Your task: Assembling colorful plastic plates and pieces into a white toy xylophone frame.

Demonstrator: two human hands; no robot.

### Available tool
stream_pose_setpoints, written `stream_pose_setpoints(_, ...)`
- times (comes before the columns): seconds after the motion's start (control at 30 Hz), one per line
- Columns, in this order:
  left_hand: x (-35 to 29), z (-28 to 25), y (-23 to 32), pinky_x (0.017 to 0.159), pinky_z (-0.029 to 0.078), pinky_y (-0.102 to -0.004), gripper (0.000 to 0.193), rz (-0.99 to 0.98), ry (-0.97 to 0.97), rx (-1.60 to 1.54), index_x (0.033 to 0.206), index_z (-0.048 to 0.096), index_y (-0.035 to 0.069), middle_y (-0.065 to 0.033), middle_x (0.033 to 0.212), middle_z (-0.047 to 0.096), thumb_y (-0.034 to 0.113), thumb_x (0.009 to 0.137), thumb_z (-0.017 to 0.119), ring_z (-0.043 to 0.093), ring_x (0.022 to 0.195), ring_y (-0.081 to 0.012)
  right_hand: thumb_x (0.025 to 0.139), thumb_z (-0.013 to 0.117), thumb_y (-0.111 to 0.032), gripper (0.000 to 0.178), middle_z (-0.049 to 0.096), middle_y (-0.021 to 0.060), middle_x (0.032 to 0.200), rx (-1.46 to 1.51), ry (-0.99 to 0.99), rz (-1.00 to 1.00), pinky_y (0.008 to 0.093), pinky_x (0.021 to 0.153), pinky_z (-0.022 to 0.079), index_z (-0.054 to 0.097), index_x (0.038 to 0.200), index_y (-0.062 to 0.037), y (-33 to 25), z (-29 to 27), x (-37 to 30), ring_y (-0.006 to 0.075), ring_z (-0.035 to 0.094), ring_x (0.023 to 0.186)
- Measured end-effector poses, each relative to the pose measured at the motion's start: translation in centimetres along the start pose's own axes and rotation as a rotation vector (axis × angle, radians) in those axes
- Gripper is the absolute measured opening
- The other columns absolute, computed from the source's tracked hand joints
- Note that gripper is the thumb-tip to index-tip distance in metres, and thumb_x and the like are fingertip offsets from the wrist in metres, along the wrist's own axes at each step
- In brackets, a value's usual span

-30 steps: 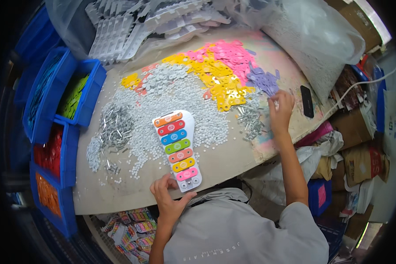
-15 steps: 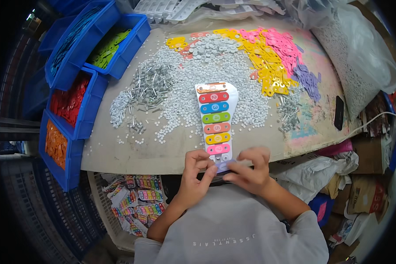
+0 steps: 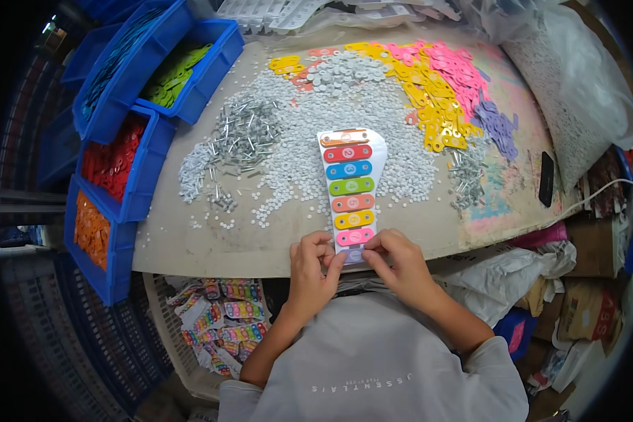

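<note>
A toy xylophone with a white base (image 3: 378, 151) lies on the table in front of me, its narrow end toward my body. Coloured bars run across it: orange, red, blue, green, salmon, yellow and pink. At the near end a small purple bar (image 3: 354, 256) sits across the base below the pink bar (image 3: 355, 237). My left hand (image 3: 312, 271) is closed, thumb and fingers at the purple bar's left end. My right hand (image 3: 399, 264) pinches at its right end. The fingers partly cover both ends of that bar.
White caps (image 3: 309, 141) and metal pins (image 3: 243, 133) lie heaped beyond the xylophone. Yellow (image 3: 436, 105), pink (image 3: 450, 67) and purple bars (image 3: 496, 126) are piled at right, near a phone (image 3: 546, 179). Blue bins (image 3: 123, 264) line the left; a basket (image 3: 163, 330) of xylophones stands below.
My right hand has come down and in, its spread fingers now closing at the purple bar. That bar now lies in line under the pink one. The view has shifted slightly.
</note>
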State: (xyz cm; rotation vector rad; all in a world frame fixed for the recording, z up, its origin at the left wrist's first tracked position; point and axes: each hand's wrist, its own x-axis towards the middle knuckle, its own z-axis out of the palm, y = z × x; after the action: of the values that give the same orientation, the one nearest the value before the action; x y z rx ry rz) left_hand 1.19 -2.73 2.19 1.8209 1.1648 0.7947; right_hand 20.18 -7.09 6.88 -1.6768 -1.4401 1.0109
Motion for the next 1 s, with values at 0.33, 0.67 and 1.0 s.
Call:
stream_pose_setpoints(0.33, 0.6, -0.2, 0.1, 0.085, 0.038, -0.0373, 0.037, -0.111, -0.021, -0.123, 0.117, 0.053, 0.005, 0.0005, 0.072, 0.058, 0.01, 0.087, 0.075, 0.053, 0.07, -0.0198, 0.085, 0.081, -0.007, 0.03, 0.051, -0.0017, 0.061, 0.138, -0.005, 0.272, 0.0224, 0.049, 0.033, 0.052, 0.081, -0.0046, 3.0, -0.8, 1.0, 0.0016, 0.044, 0.057)
stream_pose_setpoints(0.67, 5.5, -12.6, -5.0, 0.08, 0.046, -0.0436, 0.007, 0.03, 0.482, 0.545, 0.091, 0.07, 0.002, -0.0131, 0.088, 0.066, 0.009, 0.09, 0.068, 0.062, 0.084, -0.0317, 0.098, 0.066, -0.012, 0.022, 0.05, -0.0074, 0.063, 0.448, 0.202, 0.214, 0.02, 0.049, 0.029, 0.054, 0.082, -0.0047, 5.5, -0.4, 0.3, -0.0012, 0.038, 0.056)
stream_pose_setpoints(1.0, 8.1, -18.1, -12.5, 0.08, 0.047, -0.0395, 0.006, -0.039, 0.522, 0.659, 0.09, 0.07, 0.002, -0.0113, 0.088, 0.063, 0.006, 0.087, 0.07, 0.061, 0.085, -0.0282, 0.096, 0.069, -0.012, 0.017, 0.056, -0.0023, 0.066, 0.28, 0.252, 0.157, 0.0231, 0.052, 0.039, 0.06, 0.086, -0.0016, 5.0, -0.3, 0.1, 0.0032, 0.047, 0.058)
